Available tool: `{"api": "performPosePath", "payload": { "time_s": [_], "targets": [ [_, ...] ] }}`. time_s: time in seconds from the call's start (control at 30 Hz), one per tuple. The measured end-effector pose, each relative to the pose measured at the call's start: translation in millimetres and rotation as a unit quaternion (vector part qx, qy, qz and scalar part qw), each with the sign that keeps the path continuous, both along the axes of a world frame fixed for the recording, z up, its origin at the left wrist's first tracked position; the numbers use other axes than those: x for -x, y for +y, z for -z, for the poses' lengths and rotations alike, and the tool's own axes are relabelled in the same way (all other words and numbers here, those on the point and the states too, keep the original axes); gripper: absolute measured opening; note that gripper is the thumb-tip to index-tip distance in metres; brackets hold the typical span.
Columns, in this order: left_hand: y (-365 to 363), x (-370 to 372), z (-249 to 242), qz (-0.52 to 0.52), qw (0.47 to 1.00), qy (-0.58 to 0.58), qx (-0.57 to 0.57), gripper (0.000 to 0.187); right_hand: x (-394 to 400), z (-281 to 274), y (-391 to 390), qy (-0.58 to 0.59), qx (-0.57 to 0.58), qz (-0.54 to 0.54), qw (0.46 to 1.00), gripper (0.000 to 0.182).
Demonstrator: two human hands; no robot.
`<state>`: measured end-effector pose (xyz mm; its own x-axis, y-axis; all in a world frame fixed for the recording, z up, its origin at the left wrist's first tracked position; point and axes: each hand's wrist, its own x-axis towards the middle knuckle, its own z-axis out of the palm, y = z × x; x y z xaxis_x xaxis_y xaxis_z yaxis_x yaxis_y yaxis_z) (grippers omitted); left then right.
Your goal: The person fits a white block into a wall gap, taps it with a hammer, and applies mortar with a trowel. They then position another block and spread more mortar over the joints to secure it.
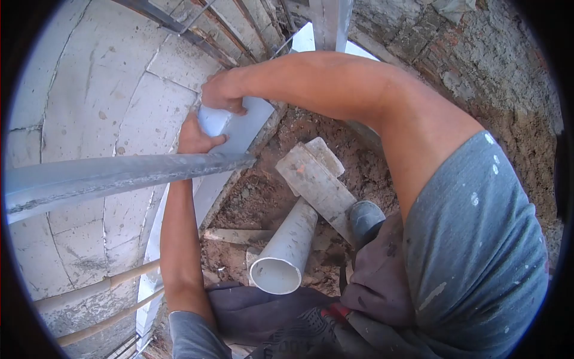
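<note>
My left hand (196, 136) is at the foot of the pale panelled wall (89, 96), its thumb against a small bluish-white block (213, 121). Just beyond it, my right hand (223, 93) reaches down with bent fingers onto the far end of the same block. Both hands seem to grip the block, though the fingers on the wall side are hidden. Under the block lies a flat white strip (250, 122) running along the wall base. A grey metal post (131, 178) crosses in front of my left wrist.
A wide white pipe (286, 251) lies open end towards me on the rough dirt (263, 179). Dirty board offcuts (315, 179) lie beyond it. Another metal post (330, 24) stands at the top, near rusty bars (251, 27). A rough earth bank (484, 72) is at right.
</note>
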<state>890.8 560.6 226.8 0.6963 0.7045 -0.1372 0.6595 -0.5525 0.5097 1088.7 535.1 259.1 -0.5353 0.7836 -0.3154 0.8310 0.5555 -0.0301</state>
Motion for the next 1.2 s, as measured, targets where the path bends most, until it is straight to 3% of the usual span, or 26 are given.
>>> {"api": "performPosePath", "payload": {
  "time_s": [0.27,0.37,0.5,0.57,0.7,0.77,0.8,0.87,0.97,1.0,1.07,1.13,1.2],
  "targets": [
    [-5,13,-84,-0.021,0.994,-0.103,-0.009,0.099,9,-93,-7,0.055,-0.047,0.012,0.997,0.047],
    [-1,23,-81,-0.027,0.991,-0.116,-0.069,0.095,10,-109,-20,0.081,-0.078,0.018,0.994,0.042],
    [2,25,-85,-0.032,0.989,-0.126,-0.065,0.094,1,-101,-31,0.158,-0.115,0.025,0.98,0.028],
    [-6,18,-104,-0.053,0.984,-0.162,-0.049,0.093,-6,-92,-30,0.252,-0.179,0.068,0.949,0.019],
    [-12,14,-152,-0.077,0.989,-0.126,-0.02,0.091,-17,-90,-48,0.322,-0.216,0.098,0.917,0.025],
    [-11,23,-172,-0.06,0.984,-0.118,-0.117,0.088,-13,-78,-60,0.411,-0.373,0.103,0.825,0.037],
    [-11,28,-182,-0.063,0.985,-0.113,-0.114,0.088,-11,-70,-63,0.416,-0.368,0.104,0.825,0.037],
    [-14,44,-203,-0.105,0.98,-0.116,-0.122,0.095,-7,-64,-70,0.459,-0.487,0.058,0.741,0.043],
    [-18,89,-212,-0.103,0.967,-0.19,-0.133,0.098,-2,-62,-100,0.515,-0.392,0.072,0.759,0.037],
    [-9,111,-214,-0.136,0.952,-0.27,-0.04,0.096,-1,-58,-112,0.526,-0.392,0.063,0.752,0.037],
    [-27,143,-230,-0.16,0.965,-0.206,-0.041,0.093,-2,-40,-139,0.495,-0.255,0.121,0.822,0.033],
    [-50,157,-246,-0.194,0.975,-0.083,-0.065,0.088,12,-7,-163,0.535,-0.331,0.164,0.759,0.032],
    [-88,162,-253,-0.269,0.955,-0.097,-0.079,0.091,15,-2,-193,0.547,-0.146,0.211,0.797,0.025]
  ]
}}
